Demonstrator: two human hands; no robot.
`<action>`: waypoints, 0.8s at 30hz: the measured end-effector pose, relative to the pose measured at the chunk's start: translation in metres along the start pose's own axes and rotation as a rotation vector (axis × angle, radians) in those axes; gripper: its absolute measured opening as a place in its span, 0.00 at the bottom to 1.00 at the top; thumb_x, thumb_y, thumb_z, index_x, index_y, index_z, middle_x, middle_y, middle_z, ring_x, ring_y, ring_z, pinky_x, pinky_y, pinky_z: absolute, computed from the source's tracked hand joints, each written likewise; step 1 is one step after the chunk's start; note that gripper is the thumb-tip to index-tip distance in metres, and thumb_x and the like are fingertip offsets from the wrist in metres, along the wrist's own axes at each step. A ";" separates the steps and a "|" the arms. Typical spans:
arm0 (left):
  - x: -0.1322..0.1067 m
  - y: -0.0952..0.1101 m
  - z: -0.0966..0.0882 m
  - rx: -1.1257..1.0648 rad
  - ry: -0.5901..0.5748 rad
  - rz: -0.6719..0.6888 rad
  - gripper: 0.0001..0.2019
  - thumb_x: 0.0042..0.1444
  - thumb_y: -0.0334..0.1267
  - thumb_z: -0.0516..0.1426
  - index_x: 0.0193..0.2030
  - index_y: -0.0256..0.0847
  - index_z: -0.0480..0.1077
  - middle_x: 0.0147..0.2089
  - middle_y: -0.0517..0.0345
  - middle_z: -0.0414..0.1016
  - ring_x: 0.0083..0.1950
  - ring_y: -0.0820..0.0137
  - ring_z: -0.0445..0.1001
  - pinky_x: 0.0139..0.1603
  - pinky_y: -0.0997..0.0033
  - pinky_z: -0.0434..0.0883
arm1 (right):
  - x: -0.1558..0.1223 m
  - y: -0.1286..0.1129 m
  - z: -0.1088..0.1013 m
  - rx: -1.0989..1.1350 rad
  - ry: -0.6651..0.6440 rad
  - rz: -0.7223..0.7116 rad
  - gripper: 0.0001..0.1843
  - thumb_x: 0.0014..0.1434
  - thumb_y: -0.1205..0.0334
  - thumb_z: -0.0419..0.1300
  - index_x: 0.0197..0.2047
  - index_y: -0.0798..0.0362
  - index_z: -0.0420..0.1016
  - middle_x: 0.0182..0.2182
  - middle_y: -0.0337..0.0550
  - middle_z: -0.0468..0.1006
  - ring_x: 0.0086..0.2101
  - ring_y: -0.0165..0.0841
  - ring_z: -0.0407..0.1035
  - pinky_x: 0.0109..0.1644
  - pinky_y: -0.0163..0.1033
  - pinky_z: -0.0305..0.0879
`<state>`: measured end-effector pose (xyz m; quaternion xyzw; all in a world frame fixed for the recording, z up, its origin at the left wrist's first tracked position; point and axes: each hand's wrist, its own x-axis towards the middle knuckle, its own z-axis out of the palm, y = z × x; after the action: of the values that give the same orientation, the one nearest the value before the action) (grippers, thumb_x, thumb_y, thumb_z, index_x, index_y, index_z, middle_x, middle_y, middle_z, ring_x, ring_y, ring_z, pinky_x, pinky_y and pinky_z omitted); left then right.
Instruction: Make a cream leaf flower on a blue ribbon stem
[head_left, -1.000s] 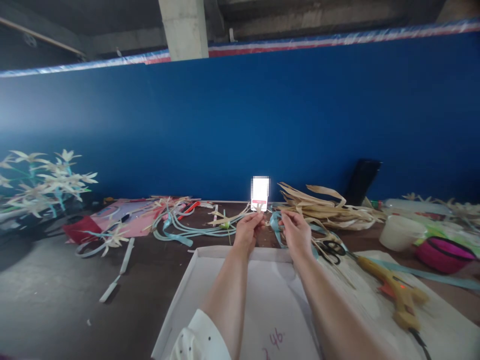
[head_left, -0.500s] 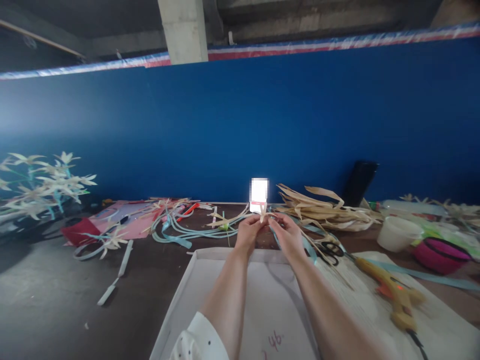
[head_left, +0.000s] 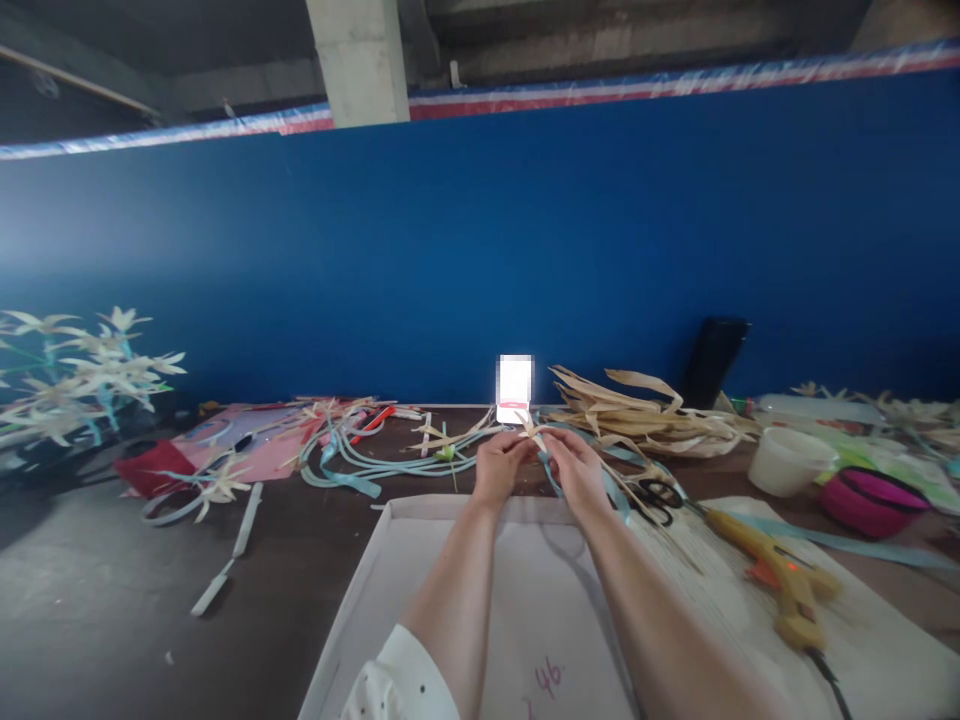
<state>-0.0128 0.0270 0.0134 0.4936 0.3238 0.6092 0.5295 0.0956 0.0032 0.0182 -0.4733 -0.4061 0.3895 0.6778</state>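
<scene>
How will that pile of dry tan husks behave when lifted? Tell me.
The husk pile looks thin and papery, so it's probably light for its bulk. It seems dry and curled, so it may crack if squeezed. It lies splayed, so parts would likely slip free.

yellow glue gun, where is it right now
The yellow pistol-shaped glue gun lies on white paper at the lower right of the head view, right of the person's right hand and next to the black-handled scissors.
</scene>
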 end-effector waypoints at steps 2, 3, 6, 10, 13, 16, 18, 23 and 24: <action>0.000 -0.001 0.000 0.070 0.024 0.061 0.06 0.40 0.35 0.63 0.28 0.39 0.78 0.27 0.58 0.74 0.30 0.71 0.70 0.33 0.73 0.68 | 0.000 -0.002 0.000 0.019 -0.034 0.028 0.18 0.43 0.46 0.63 0.31 0.52 0.76 0.16 0.35 0.68 0.16 0.26 0.56 0.17 0.32 0.48; 0.000 -0.002 0.000 0.110 0.037 0.096 0.05 0.41 0.34 0.62 0.28 0.39 0.78 0.28 0.58 0.75 0.31 0.71 0.70 0.34 0.73 0.67 | 0.000 -0.002 0.000 0.027 -0.044 0.035 0.18 0.43 0.45 0.63 0.30 0.52 0.75 0.15 0.35 0.67 0.15 0.26 0.55 0.17 0.32 0.46; 0.001 -0.006 -0.001 0.213 0.052 0.191 0.06 0.42 0.31 0.61 0.29 0.42 0.78 0.30 0.57 0.76 0.35 0.69 0.71 0.38 0.72 0.67 | 0.001 -0.003 -0.001 0.056 -0.041 0.049 0.19 0.42 0.44 0.64 0.26 0.53 0.73 0.14 0.33 0.64 0.14 0.24 0.52 0.17 0.32 0.44; 0.000 -0.006 -0.001 0.287 0.026 0.253 0.07 0.44 0.30 0.60 0.29 0.43 0.78 0.31 0.57 0.76 0.36 0.68 0.71 0.39 0.72 0.66 | 0.001 -0.004 0.000 0.143 -0.030 0.092 0.19 0.39 0.46 0.67 0.25 0.53 0.71 0.12 0.30 0.61 0.14 0.22 0.49 0.16 0.31 0.42; -0.002 -0.003 -0.001 0.293 -0.007 0.272 0.07 0.43 0.29 0.60 0.28 0.44 0.78 0.32 0.57 0.77 0.36 0.68 0.71 0.41 0.71 0.65 | 0.001 -0.005 0.000 0.188 -0.077 0.115 0.18 0.38 0.49 0.68 0.24 0.52 0.69 0.12 0.28 0.60 0.14 0.22 0.50 0.16 0.30 0.43; -0.003 -0.002 0.000 0.278 0.011 0.261 0.07 0.42 0.28 0.61 0.27 0.44 0.78 0.31 0.56 0.77 0.37 0.67 0.71 0.42 0.71 0.66 | 0.000 -0.004 0.000 0.195 -0.099 0.141 0.17 0.37 0.50 0.68 0.24 0.52 0.68 0.12 0.27 0.58 0.14 0.22 0.49 0.17 0.30 0.43; -0.003 -0.002 0.000 0.282 0.031 0.262 0.08 0.42 0.27 0.60 0.26 0.44 0.78 0.31 0.57 0.76 0.36 0.68 0.71 0.42 0.71 0.66 | 0.001 -0.003 0.000 0.200 -0.080 0.148 0.17 0.38 0.51 0.68 0.24 0.52 0.68 0.12 0.27 0.58 0.14 0.22 0.49 0.17 0.30 0.42; -0.003 -0.003 0.001 0.270 0.053 0.264 0.07 0.42 0.28 0.61 0.26 0.44 0.78 0.30 0.57 0.76 0.35 0.69 0.71 0.40 0.72 0.66 | 0.004 0.001 0.000 0.210 -0.065 0.112 0.16 0.38 0.52 0.68 0.25 0.52 0.69 0.13 0.29 0.61 0.14 0.22 0.51 0.17 0.30 0.42; -0.003 -0.004 0.001 0.268 0.059 0.264 0.06 0.42 0.28 0.61 0.25 0.44 0.78 0.30 0.57 0.76 0.35 0.69 0.71 0.40 0.72 0.66 | 0.004 0.002 0.000 0.208 -0.062 0.109 0.16 0.38 0.52 0.68 0.25 0.52 0.69 0.13 0.29 0.61 0.14 0.22 0.51 0.17 0.30 0.42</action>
<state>-0.0105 0.0249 0.0099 0.5799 0.3497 0.6390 0.3647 0.0967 0.0077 0.0176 -0.4096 -0.3576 0.4803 0.6882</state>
